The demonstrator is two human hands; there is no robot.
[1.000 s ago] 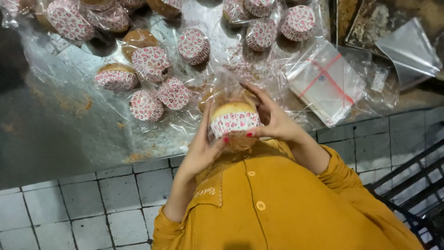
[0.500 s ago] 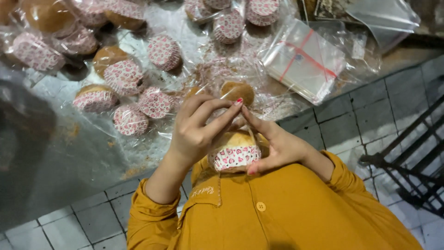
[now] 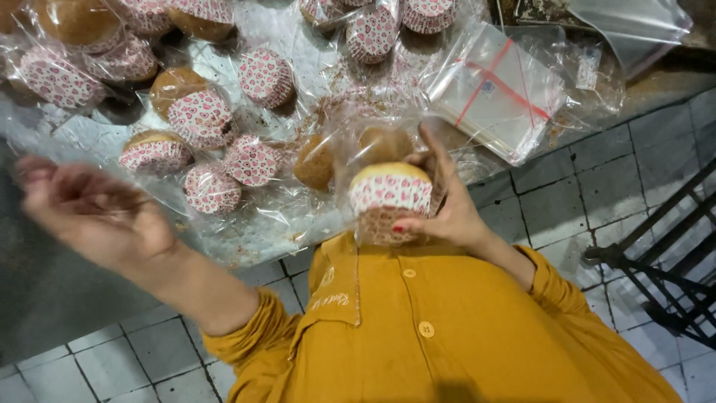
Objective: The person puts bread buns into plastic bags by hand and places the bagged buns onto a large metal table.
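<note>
My right hand grips a muffin in a white paper cup with pink hearts, wrapped in a clear plastic bag, close to my chest above my yellow shirt. My left hand is blurred, out to the left over the plastic-covered surface. Its fingers are apart and it holds nothing. The nearest things to it are bagged muffins lying on the sheet.
Several more bagged muffins lie on a crinkled clear sheet over the work surface. A stack of flat clear bags with a red band rests at the upper right. A grey tiled floor and a dark metal rack are at the right.
My left hand has let go of the bagged muffin and swung out to the left. My right hand still holds the muffin near my chest.
</note>
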